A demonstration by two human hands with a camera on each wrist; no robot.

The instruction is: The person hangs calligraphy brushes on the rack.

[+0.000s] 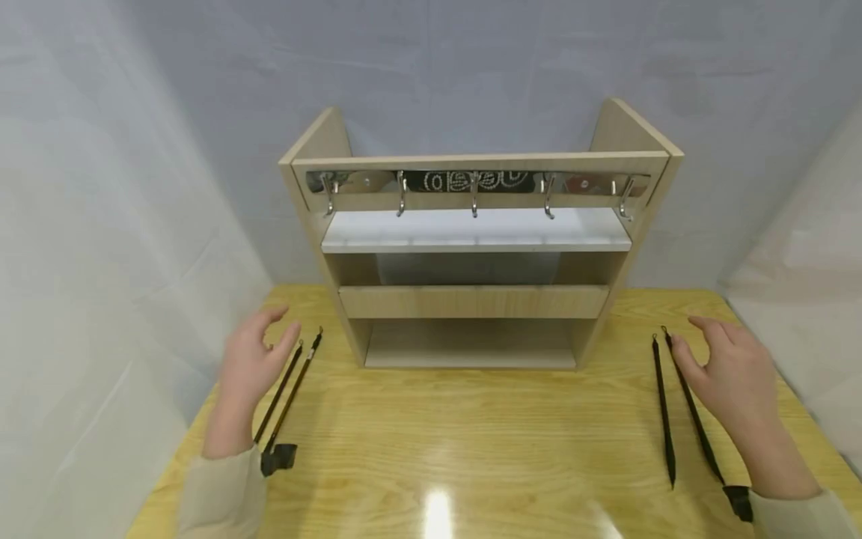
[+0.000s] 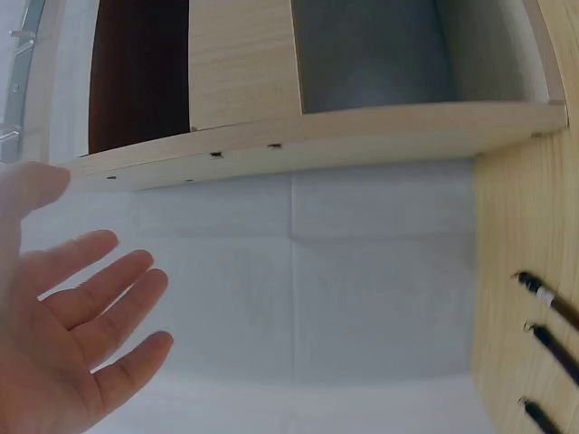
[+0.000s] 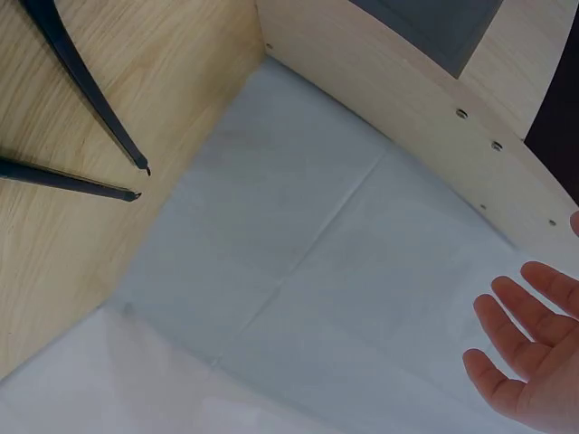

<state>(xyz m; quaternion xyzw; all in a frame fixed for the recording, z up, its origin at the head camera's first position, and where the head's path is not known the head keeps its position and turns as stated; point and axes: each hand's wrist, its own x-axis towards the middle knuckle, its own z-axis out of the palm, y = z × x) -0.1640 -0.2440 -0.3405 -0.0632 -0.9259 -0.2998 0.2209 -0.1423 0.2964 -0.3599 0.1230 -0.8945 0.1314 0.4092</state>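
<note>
- On the glossy yellow wood-grained desk (image 1: pixel 471 419), left side: a slim brown-shafted brush (image 1: pixel 295 389) with black top and small hanging loop, just beside a slim black looped brush (image 1: pixel 279 391), both slanting with loops toward the back.
- In the left wrist view, farther out from the shelving: the looped end of a third dark brush (image 2: pixel 541 416).
- On the desk's right side: a slim black brush with a pointed dark tip (image 1: pixel 663 404), next to a longer-looking black brush (image 1: pixel 692 408); loops near each other, lower ends fanning apart.
- By the left brushes: bare left hand (image 1: pixel 253 359), raised above the desk, fingers spread and lightly bent, thumb away from index finger, well apart from the brushes in its wrist view.
- By the right brushes: bare right hand (image 1: pixel 737 370), likewise raised, fingers loose and parted, thumb clear of index finger.
- At the wrists: beige sleeves (image 1: pixel 225 490), each with a small black block (image 1: pixel 279 457) beside the cuff.
- Between the hands, farther back: upright pale-wood shelving (image 1: pixel 471 302) with a white shelf board (image 1: pixel 438 224) and, above, a shiny metal strip carrying five silver hooks (image 1: pixel 474 198).
- Behind and at both sides: creased whitish-grey sheeting (image 1: pixel 438 75).
</note>
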